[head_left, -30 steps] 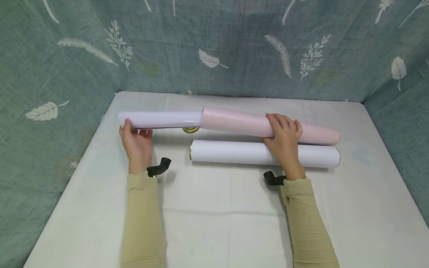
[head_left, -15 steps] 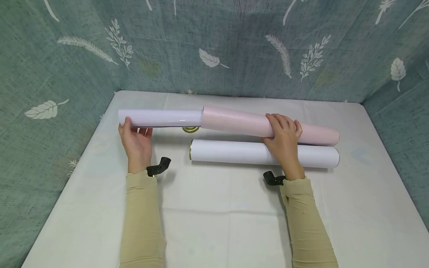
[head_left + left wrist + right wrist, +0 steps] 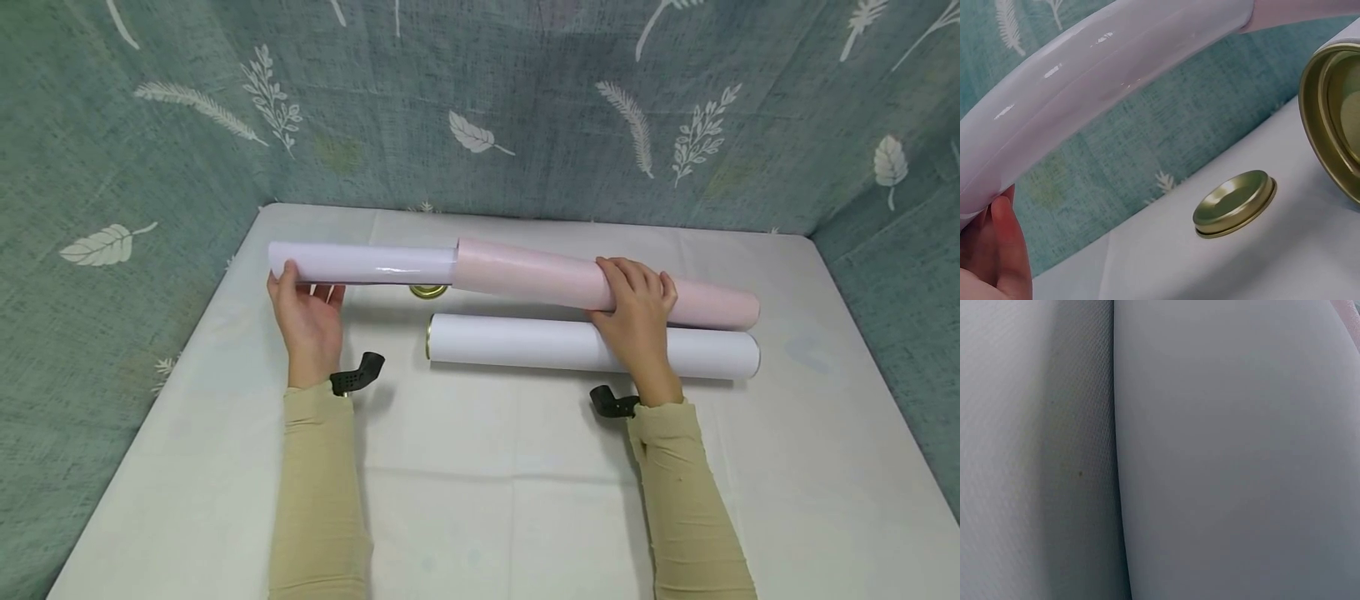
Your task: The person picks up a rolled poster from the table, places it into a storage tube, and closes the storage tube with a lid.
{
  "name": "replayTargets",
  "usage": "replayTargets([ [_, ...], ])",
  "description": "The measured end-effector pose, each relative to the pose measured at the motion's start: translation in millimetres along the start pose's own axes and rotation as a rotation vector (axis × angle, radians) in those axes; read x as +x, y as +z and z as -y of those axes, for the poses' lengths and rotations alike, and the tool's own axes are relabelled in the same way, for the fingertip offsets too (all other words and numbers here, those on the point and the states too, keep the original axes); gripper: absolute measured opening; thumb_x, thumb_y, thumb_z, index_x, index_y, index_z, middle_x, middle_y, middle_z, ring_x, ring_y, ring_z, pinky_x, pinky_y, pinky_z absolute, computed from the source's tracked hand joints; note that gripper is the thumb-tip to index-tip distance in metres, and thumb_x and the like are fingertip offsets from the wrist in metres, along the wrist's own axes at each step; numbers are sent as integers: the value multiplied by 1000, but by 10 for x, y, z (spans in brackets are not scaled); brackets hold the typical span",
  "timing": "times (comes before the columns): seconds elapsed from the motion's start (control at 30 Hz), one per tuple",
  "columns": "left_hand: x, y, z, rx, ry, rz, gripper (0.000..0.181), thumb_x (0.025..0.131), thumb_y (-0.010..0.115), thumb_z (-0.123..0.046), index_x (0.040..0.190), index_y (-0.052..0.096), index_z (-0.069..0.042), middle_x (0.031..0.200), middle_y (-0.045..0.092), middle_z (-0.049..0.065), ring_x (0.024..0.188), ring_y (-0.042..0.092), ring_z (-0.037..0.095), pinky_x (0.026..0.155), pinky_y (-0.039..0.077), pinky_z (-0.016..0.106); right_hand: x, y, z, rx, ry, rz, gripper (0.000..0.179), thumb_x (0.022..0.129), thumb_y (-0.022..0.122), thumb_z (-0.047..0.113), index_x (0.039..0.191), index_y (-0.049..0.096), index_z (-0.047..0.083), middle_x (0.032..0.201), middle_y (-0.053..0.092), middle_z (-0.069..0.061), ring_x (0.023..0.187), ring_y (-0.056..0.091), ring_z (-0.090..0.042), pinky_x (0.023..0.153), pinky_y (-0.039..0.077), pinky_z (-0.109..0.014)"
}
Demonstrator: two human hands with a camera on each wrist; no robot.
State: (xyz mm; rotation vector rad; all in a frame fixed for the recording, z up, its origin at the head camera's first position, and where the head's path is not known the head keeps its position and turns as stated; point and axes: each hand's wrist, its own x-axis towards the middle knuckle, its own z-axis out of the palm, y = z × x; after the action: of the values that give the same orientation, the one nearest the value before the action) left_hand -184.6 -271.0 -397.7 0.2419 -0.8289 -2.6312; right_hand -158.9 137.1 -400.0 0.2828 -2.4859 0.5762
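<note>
In the head view my left hand [image 3: 309, 325] holds the outer end of a glossy white rolled sheet [image 3: 360, 263], thumb in front and fingers beneath. The sheet's other end sits inside the open left end of a pink paper roll [image 3: 532, 273]. My right hand [image 3: 637, 321] grips that pink roll from above, right of its middle. Just below it lies a white cardboard tube [image 3: 517, 342], partly covered by the right hand and wrist. In the left wrist view the thumb and fingers [image 3: 1010, 244] pinch the sheet's lower edge. The right wrist view shows mostly the white tube [image 3: 1235, 450], not the hand.
A gold metal lid [image 3: 1235, 203] lies on the white-covered table [image 3: 450, 517] behind the tube's gold-rimmed left end [image 3: 1329, 119]. A green leaf-patterned curtain [image 3: 480, 100] stands along the back and sides.
The left end of the white rolled sheet has risen slightly with my left hand. My right hand and the pink roll stay nearly still.
</note>
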Motion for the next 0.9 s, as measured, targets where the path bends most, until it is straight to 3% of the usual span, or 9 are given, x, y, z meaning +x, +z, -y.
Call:
replayTargets([
  [0.37,-13,2,28,37,1,25,48,84,62,-25,126,38,-26,126,43,10,108,47,29,87,40,38,-4,5,2,0,-6,-26,72,58,84,14,122,53,21,121,51,-3,115,39,-26,100,9,-50],
  [0.9,-8,10,46,31,-18,11,47,84,62,-25,124,38,-25,125,44,10,106,48,29,84,41,37,13,-10,7,2,-10,-23,71,59,84,15,123,52,20,121,51,-3,115,38,-25,100,8,-50],
])
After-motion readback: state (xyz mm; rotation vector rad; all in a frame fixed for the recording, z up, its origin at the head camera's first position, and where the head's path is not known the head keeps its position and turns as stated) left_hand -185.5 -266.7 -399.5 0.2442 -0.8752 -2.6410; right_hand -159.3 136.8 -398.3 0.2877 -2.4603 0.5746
